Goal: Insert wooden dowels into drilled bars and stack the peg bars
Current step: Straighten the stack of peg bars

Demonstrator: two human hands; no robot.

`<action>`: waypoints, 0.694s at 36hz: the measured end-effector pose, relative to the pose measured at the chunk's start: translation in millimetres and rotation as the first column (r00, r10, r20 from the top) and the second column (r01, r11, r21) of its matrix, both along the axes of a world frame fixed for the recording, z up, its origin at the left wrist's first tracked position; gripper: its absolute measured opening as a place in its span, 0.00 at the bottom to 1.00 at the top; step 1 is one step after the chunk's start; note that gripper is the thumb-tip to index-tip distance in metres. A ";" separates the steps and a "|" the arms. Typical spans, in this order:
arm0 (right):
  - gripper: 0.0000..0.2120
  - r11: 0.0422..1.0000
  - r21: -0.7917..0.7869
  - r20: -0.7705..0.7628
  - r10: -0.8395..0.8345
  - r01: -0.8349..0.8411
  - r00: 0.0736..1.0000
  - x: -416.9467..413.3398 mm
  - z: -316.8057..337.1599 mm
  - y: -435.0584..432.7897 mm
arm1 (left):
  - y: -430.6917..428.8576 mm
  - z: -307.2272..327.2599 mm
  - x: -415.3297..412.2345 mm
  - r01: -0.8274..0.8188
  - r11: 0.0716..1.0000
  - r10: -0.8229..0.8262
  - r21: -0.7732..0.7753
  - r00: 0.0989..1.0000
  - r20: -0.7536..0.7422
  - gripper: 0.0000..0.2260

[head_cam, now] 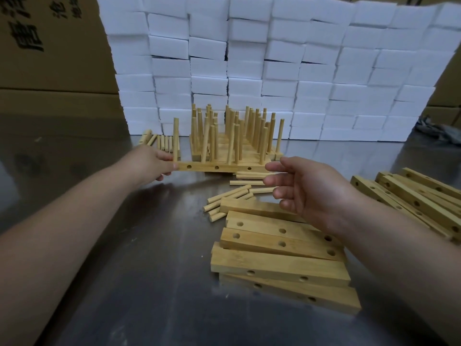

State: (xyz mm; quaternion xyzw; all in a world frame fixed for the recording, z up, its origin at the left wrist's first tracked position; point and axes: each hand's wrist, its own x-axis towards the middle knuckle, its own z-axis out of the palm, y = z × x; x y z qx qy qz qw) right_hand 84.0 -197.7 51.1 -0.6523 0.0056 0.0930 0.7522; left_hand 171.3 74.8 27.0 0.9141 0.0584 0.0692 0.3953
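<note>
My left hand (152, 162) pinches the left end of a wooden peg bar (212, 167) with upright dowels, held just in front of the stack of finished peg bars (232, 143). My right hand (306, 189) hovers near the bar's right end with fingers loosely spread, holding nothing. Loose dowels (229, 196) lie on the metal table below the bar. Drilled bars without pegs (279, 258) are piled in front of me, under my right wrist.
More drilled bars (419, 196) lie in a heap at the right. A few dowels (159, 141) rest at the back left. A wall of white boxes (274, 71) stands behind the stack, with cardboard cartons (50, 58) at the left.
</note>
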 end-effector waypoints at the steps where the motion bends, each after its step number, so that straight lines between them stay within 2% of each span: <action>1: 0.11 0.999 -0.039 0.020 -0.013 0.014 1.000 0.4 0.1 0.1 | -0.7 -0.4 -0.3 -0.007 0.998 0.007 0.057 1.000 0.005 0.14; 4: 0.08 0.960 -0.259 0.155 -0.066 0.105 0.986 4.0 -1.9 -3.2 | -2.2 -2.7 -1.0 -0.019 0.970 0.021 0.243 1.000 -0.006 0.13; 7: 0.09 0.809 -0.545 0.345 -0.022 0.220 0.938 10.9 -6.0 -10.4 | -3.6 -6.5 -1.3 -0.007 0.941 0.022 0.339 0.999 -0.042 0.13; 10: 0.14 0.675 -0.705 0.327 0.036 0.219 0.944 18.6 -11.3 -18.4 | -6.1 -10.4 -1.7 -0.011 0.933 0.023 0.359 0.999 -0.028 0.13; 13: 0.18 0.612 -0.775 0.237 0.052 0.156 0.970 25.7 -19.0 -25.4 | -10.9 -14.3 -2.6 -0.040 0.921 0.029 0.387 0.999 0.034 0.13; 17: 0.20 0.510 -0.856 0.168 0.114 0.088 0.979 31.2 -27.1 -29.9 | -20.1 -17.5 -2.9 -0.072 0.937 0.046 0.342 0.995 0.084 0.14; 20: 0.21 0.483 -0.875 0.143 0.179 0.039 0.973 32.1 -27.8 -30.4 | -27.1 -16.7 -5.8 -0.073 0.947 0.043 0.313 0.994 0.101 0.08; 23: 0.22 0.423 -0.905 0.101 0.287 -0.032 0.953 32.2 -30.3 -29.5 | -34.3 -14.6 -10.2 -0.067 0.924 0.018 0.377 0.991 0.133 0.04; 25: 0.21 0.438 -0.898 0.095 0.282 -0.040 0.955 31.8 -31.3 -30.1 | -38.2 -12.2 -12.1 -0.055 0.917 -0.001 0.394 0.990 0.141 0.02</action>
